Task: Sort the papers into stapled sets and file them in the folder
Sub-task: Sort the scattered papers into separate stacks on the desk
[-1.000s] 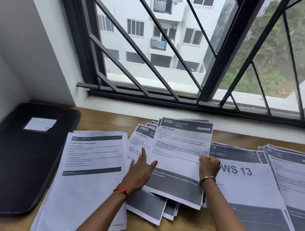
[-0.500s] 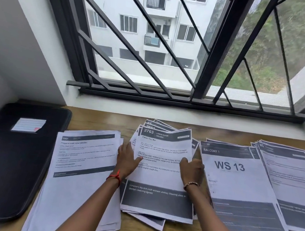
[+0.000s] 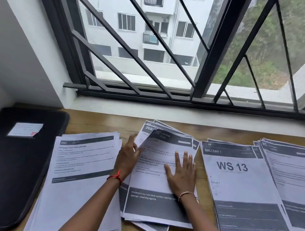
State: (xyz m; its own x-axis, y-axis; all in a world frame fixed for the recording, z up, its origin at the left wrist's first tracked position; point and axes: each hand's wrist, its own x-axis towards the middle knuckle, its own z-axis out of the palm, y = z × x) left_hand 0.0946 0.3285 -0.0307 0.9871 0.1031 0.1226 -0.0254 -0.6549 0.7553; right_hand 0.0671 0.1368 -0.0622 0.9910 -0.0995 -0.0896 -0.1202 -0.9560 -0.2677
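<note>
The right hand (image 3: pixel 181 173) presses flat, with straight fingers, on the middle pile of white printed papers (image 3: pixel 150 183), the left hand (image 3: pixel 127 158) reaches under the raised top sheet with its grip hidden, and the black rectangular folder (image 3: pixel 10 166) lies far left.

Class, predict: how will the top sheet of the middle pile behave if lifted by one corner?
The top sheet is probably floppy: its corner curls up by the left hand. Likely light and slippery: the right hand lies flat on it, and the pile beneath is fanned.
</note>
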